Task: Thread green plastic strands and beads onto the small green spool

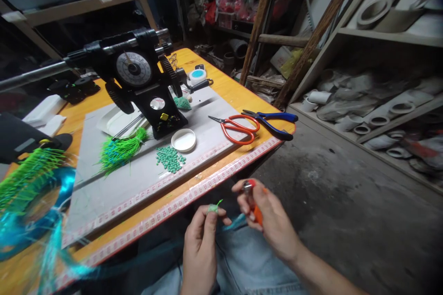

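Note:
My left hand point(204, 239) is closed over my lap, thumb pressed against the fingers. A short bright-green cord end point(219, 203) sticks up from its pinch. Pale green wrapping point(212, 209) shows at the thumb tip; I cannot tell whether it is tape on the thumb or part of the held piece. To the right, my right hand point(266, 214) grips an orange lighter point(258, 214) with a metal top, the thumb by its red button. No flame shows. A strand of translucent blue line point(237, 222) runs below and between the hands.
On the yellow table point(221, 71) are a black geared winding machine point(138, 73), green beads point(169, 159), a white lid point(183, 140), red-handled scissors point(238, 128), blue-handled pliers point(273, 122), green cord pieces point(121, 150) and a blue line coil point(65, 189). Shelves point(387, 34) stand right.

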Action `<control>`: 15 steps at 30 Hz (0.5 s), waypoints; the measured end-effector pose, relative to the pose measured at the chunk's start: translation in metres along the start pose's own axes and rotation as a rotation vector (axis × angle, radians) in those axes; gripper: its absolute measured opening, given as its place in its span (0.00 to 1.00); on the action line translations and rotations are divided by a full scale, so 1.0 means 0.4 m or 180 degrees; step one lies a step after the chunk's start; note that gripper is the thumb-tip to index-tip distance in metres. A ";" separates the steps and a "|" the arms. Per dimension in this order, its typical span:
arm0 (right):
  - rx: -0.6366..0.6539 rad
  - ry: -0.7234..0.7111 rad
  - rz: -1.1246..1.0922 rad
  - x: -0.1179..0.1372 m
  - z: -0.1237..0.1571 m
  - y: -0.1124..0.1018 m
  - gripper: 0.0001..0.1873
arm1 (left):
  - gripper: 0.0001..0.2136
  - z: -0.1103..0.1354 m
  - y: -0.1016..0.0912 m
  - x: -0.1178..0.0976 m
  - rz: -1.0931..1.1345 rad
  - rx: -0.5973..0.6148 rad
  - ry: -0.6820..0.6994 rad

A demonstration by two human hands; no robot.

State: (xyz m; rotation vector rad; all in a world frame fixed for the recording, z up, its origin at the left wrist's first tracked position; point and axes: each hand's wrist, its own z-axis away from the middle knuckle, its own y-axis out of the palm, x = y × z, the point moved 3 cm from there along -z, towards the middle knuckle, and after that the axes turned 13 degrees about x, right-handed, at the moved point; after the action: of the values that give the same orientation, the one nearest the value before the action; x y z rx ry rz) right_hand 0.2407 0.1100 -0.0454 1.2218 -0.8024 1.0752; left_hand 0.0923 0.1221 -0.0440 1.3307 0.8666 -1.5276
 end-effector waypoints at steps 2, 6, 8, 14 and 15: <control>-0.0301 -0.1045 0.1282 0.090 0.011 -0.018 0.18 | 0.13 0.010 0.001 -0.009 0.0078 0.0012 0.0034; -0.0543 -0.2432 0.3942 0.273 -0.024 0.002 0.17 | 0.12 0.034 -0.002 -0.026 0.0209 -0.0108 0.0111; -0.0599 -0.2167 0.4798 0.329 -0.079 0.020 0.20 | 0.12 0.047 -0.007 -0.033 0.0249 -0.0219 0.0131; -0.0348 -0.1530 0.5867 0.357 -0.228 0.102 0.16 | 0.15 0.079 -0.040 -0.037 0.0077 -0.0530 0.0286; -0.0327 -0.1550 0.5873 0.354 -0.237 0.114 0.14 | 0.16 0.084 -0.046 -0.036 -0.0001 -0.0598 0.0313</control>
State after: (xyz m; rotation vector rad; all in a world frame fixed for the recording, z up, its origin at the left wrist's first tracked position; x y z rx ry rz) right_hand 0.2367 0.2317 0.0820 0.3325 -2.5123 2.0590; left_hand 0.0636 0.0999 -0.0249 1.2758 1.0455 -1.3540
